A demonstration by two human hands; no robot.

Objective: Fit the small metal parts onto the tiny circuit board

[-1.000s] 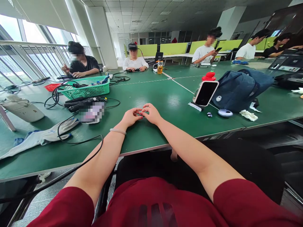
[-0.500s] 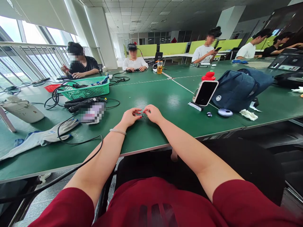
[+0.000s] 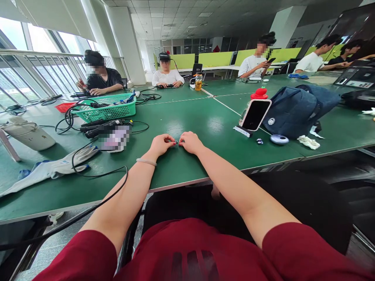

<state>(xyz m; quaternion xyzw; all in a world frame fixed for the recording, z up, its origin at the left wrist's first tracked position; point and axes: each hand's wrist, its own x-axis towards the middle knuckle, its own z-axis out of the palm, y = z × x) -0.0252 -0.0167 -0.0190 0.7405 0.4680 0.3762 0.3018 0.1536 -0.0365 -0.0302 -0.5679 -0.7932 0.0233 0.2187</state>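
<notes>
Both my hands rest close together on the green table [image 3: 172, 175], near its front edge. My left hand [image 3: 161, 145] has thumb and fingers pinched at a tiny dark and shiny piece [image 3: 176, 142], too small to name. Just across from it, my right hand [image 3: 190, 142] is curled with its fingertips pressed together at the right side of that spot. Whatever lies between the right fingertips is hidden. A narrow gap with the small piece in it separates the two hands.
Left of my hands lie a pale phone-like item [image 3: 115, 138], work gloves [image 3: 58, 164], black cables and a green basket [image 3: 107, 111]. To the right stand a propped phone [image 3: 256, 114] and a blue backpack [image 3: 295, 111]. Several people sit around the far side.
My fingers have closed in from a looser spread, with fingertips now lower and pinched. Small bits seen between the hands before are now mostly covered. The view has shifted very slightly.
</notes>
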